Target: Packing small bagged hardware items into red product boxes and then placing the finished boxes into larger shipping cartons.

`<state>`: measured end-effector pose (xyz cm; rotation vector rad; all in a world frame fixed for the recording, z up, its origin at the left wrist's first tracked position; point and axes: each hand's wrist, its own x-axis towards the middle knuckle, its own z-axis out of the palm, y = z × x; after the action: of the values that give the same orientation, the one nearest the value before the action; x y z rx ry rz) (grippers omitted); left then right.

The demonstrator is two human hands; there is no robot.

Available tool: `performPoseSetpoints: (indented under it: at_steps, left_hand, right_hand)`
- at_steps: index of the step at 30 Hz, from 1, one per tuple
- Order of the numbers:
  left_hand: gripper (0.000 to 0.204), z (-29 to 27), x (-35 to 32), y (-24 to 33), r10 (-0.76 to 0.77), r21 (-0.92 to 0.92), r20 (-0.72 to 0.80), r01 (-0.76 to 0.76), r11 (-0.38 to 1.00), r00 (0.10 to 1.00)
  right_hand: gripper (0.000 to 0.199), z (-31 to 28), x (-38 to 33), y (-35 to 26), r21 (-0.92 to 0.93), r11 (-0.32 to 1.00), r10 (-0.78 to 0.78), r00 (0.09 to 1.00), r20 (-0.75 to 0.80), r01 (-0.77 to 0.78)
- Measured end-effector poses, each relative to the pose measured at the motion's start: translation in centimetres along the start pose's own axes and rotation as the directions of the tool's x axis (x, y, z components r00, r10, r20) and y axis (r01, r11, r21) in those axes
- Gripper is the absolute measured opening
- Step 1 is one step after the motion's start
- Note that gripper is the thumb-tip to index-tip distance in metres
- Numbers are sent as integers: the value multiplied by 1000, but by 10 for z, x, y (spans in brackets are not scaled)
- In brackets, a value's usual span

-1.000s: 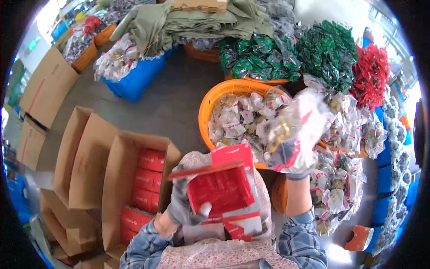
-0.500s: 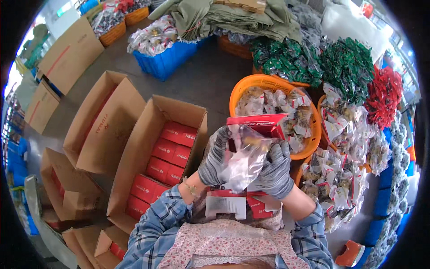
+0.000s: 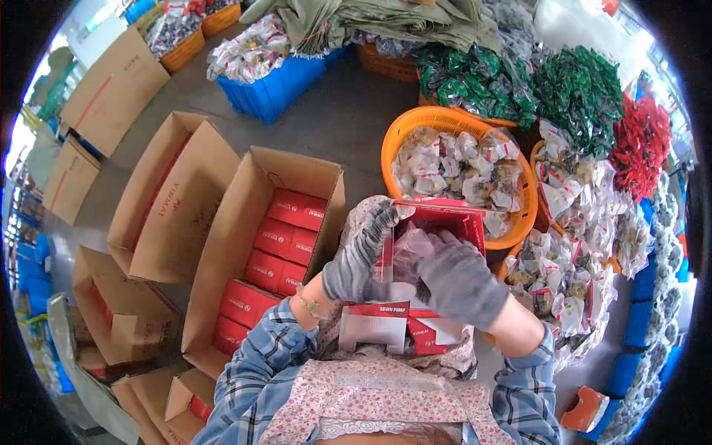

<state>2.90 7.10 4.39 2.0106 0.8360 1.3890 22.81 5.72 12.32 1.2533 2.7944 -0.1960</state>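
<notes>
An open red carton [image 3: 472,226] is held upright in front of me above my lap. My left hand [image 3: 360,256], in a grey knit glove, is closed on its left wall. My right hand [image 3: 463,285], gloved alike, reaches into the mouth of the carton. Its fingers bend over a clear plastic bag [image 3: 410,248] that sits partly inside; what the bag contains is hidden. Below my hands, red-and-white cartons [image 3: 371,326] with pale flaps rest on my lap.
To my left, a tall cardboard box [image 3: 211,285] holds rows of red cartons [image 3: 285,241]; more cardboard boxes [image 3: 174,215] stand beyond it. An orange basket [image 3: 393,148] of bagged parts sits ahead right, with bagged parts [image 3: 556,293] piled nearer. A blue crate [image 3: 271,100] stands farther off.
The clear bag has gone from above the carton down into its mouth. My right hand has moved from the carton's right side over its opening. The carton has tilted, its opening toward me.
</notes>
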Motion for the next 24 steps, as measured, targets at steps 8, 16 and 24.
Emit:
performPoseSetpoints:
  at_steps: [8,16,24]
  left_hand:
    - [86,16,-16,-33,-20,-31,124,24,999,992]
    - [84,45,-21,-18,-402,-392,-130,325,861,906]
    - [88,47,-14,-22,-393,41,-87,398,917,915]
  right_hand:
    - [35,17,31,-14,214,940,250,964,94,-265]
    - [34,-4,-42,27,303,921,-124,921,-370,245]
    - [94,86,-24,89,956,90,417,861,-290,279]
